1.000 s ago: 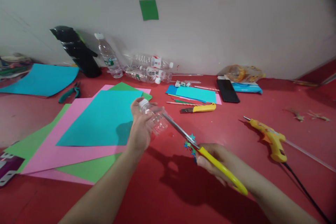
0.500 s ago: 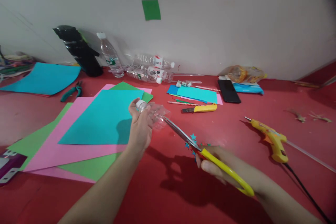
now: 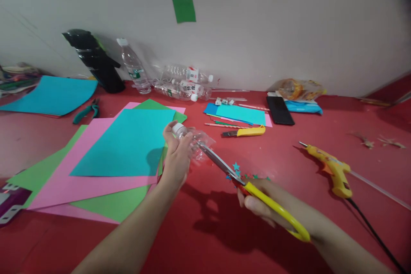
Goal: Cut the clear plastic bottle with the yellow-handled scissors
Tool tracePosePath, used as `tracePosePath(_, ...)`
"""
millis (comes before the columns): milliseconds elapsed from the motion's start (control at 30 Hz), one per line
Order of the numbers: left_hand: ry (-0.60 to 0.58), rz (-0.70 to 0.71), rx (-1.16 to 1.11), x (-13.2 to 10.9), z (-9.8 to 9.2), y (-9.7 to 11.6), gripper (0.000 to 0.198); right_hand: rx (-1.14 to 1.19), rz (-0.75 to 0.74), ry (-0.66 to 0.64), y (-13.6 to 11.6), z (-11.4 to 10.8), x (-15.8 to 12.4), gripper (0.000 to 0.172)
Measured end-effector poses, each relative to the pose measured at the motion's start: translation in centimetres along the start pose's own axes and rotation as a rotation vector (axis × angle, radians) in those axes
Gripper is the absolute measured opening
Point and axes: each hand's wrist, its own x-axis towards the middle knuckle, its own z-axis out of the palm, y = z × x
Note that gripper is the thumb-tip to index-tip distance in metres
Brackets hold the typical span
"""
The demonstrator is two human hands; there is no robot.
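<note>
My left hand [image 3: 178, 154] grips a clear plastic bottle piece [image 3: 204, 140] by its neck, near the white cap [image 3: 177, 128]. The fingers of my right hand [image 3: 261, 199] are wrapped round the yellow handles of the scissors [image 3: 221, 162]. The scissor blades point up and left, and their tips overlap the clear plastic; whether they pass in front of it or inside it is hard to tell. Small coloured stars [image 3: 236, 166] lie on the red table [image 3: 199, 248] behind my right hand.
Coloured paper sheets [image 3: 128, 145] lie at left, with pliers [image 3: 85, 112] behind. Several bottles [image 3: 180, 90] rest by the wall. A yellow cutter [image 3: 250, 132] and a phone [image 3: 280, 110] lie beyond my hands. A glue gun [image 3: 334, 169] with its cord is at right.
My left hand has moved slightly right with the bottle piece, closer to the scissors. The scissors and my right hand have barely shifted.
</note>
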Motion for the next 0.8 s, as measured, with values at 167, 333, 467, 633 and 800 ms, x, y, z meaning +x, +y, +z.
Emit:
tracePosePath(167, -0.006, 0.022, -0.003, 0.0, 0.0, -0.1, 0.053, -0.003, -0.001, -0.008, -0.1, 0.0, -0.1, 0.059)
tracePosePath(333, -0.017, 0.043, 0.026, 0.0, 0.0, -0.1, 0.054, -0.010, 0.006, 0.006, -0.3, 0.1, -0.1, 0.060)
tracePosePath(467, -0.021, 0.078, 0.050, 0.1, -0.2, -0.2, 0.051, -0.002, 0.021, 0.019, -0.1, 0.2, -0.1, 0.060)
tracePosePath(633, -0.037, 0.127, 0.105, 0.2, -0.4, -0.3, 0.047, 0.112, 0.139, 0.064, 0.7, 0.7, -0.2, 0.058)
tracePosePath(800, -0.048, 0.168, 0.102, 0.4, -0.7, -0.4, 0.046, 0.185, 0.240, 0.124, 1.3, 0.9, 0.0, 0.050)
